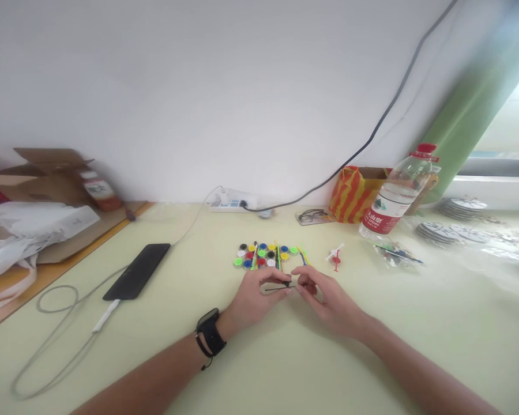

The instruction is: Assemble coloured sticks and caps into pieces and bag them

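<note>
Between thumb and index finger, my left hand [259, 294] pinches a small black plastic piece [287, 283] with a thin rod. My right hand [324, 295] closes its fingertips on the right end of the same piece; the exact contact is partly hidden. Just beyond my hands lie rows of small round discs [271, 247] in black, white, red, blue, green and yellow. Several thin coloured sticks [278, 256] rest across and beside them. Off to the right, a red piece [336, 260] with a round middle and narrow arms lies against a similar white piece [334, 252].
On the left are a black phone [137, 272] on a cable and a cardboard box [47, 167]. A power strip [231, 202] stands by the wall. To the right are a large water bottle [398, 193], a plastic bag of parts [397, 255] and stacked grey discs [436, 233].
</note>
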The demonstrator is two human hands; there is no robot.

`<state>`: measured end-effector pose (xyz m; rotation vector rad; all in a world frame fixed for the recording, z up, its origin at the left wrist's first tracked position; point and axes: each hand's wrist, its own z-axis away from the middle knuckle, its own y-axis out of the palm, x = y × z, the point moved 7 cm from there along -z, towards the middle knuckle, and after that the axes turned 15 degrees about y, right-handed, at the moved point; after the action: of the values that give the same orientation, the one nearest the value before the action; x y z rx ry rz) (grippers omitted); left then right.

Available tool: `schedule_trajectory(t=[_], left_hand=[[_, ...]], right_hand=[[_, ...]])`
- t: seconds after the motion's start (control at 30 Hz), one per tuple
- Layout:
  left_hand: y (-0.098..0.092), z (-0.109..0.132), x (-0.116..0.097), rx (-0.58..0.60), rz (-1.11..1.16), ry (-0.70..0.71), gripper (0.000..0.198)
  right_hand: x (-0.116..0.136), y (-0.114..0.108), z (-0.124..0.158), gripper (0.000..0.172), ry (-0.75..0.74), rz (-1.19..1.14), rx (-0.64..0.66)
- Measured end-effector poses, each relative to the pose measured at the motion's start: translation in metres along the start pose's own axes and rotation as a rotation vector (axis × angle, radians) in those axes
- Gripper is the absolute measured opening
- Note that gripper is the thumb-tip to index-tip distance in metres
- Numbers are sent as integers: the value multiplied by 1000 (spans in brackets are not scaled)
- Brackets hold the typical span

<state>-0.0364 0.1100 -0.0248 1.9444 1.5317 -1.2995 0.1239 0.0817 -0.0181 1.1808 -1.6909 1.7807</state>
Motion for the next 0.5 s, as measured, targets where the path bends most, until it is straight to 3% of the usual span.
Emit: schedule_trajectory(t=[0.23,0.5], left_hand=[[1,-1,-2,31,-31,50,8],[2,1,-2,104,-51,23,14]], right_hand=[[1,2,2,24,-22,-7,25],[1,4,3,26,-35,-3,39]])
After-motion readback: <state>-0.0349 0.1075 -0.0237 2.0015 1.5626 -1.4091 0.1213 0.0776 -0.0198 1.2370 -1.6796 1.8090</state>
